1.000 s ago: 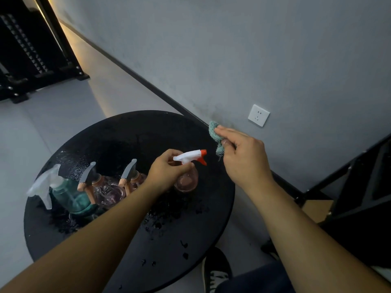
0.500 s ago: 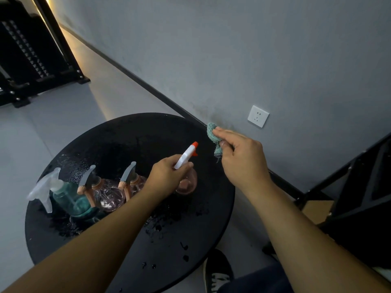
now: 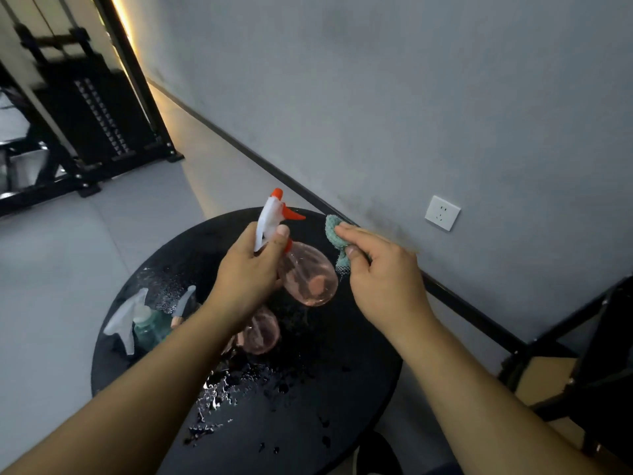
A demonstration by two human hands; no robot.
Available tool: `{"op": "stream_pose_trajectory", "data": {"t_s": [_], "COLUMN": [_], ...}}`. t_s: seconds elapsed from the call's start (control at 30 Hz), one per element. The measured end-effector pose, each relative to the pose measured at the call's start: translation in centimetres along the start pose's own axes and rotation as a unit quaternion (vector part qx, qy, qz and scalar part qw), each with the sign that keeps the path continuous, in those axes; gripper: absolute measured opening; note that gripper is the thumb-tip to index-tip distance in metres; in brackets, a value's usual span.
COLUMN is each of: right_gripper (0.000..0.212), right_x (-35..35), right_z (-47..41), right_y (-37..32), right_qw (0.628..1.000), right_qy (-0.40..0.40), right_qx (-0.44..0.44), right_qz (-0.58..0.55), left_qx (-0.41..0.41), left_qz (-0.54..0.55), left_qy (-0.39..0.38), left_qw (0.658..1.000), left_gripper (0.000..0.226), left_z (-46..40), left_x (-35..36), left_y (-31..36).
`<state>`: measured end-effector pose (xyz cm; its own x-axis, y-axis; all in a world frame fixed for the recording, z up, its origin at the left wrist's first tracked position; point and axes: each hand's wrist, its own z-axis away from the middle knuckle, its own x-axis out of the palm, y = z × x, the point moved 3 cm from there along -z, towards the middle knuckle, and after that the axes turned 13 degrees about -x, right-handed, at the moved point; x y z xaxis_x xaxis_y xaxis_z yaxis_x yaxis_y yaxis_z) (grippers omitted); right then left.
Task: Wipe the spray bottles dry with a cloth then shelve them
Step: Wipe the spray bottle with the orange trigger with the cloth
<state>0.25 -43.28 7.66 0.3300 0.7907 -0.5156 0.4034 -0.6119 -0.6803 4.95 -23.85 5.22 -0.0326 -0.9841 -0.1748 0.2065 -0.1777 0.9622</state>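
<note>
Left hand (image 3: 248, 275) grips the neck of a pink spray bottle (image 3: 308, 277), fingers curled round it below the white trigger head with its orange nozzle (image 3: 276, 193), thumb pressed on the side of the head. Bottle is lifted clear of the round black table (image 3: 342, 389), tilted, its round body pointing toward the right hand. Right hand (image 3: 383, 279) pinches a bunched teal cloth (image 3: 334, 229) between thumb and fingers, just beside the bottle body (touching or not, cannot tell). Water drops (image 3: 219, 389) lie scattered on the tabletop. On the table, partly behind the left forearm: another pink bottle (image 3: 262, 332), a teal bottle with a clear trigger (image 3: 144, 323), and a grey trigger (image 3: 185, 299) whose bottle is hidden. White wall socket (image 3: 442, 213) on the grey wall. Dark shoe (image 3: 376, 454) at the bottom edge.
</note>
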Motion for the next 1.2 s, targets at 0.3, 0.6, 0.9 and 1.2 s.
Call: {"op": "stream_pose_trajectory", "data": {"t_s": [0.3,0.6,0.9,1.2], "right_gripper": [0.041,0.063,0.056,0.058], "right_x": [5.2,9.1,11.6,12.5], "right_z": [-1.1,-1.6,-2.0,-1.8], "right_y": [-6.2,-10.4,-12.2,-12.1], "right_qw": [0.993,0.97,0.976,0.977], "right_qy": [-0.101,-0.203,-0.174,-0.166], "right_qx": [-0.058,-0.128,-0.126,-0.132], "right_qz": [-0.035,0.044,0.018,0.027], "left_qx": [0.003,0.008,-0.042,-0.058], "left_qz": [0.078,0.112,0.201,0.231], "left_qy": [0.036,0.105,0.124,0.145], "left_qw": [0.996,0.988,0.971,0.96], "left_gripper": [0.021,0.029,0.015,0.017], "left_z": [2.8,3.6,3.5,3.1], "left_x": [-4.9,-9.8,-11.7,-12.3], "left_y": [2.1,1.5,0.9,0.9]}}
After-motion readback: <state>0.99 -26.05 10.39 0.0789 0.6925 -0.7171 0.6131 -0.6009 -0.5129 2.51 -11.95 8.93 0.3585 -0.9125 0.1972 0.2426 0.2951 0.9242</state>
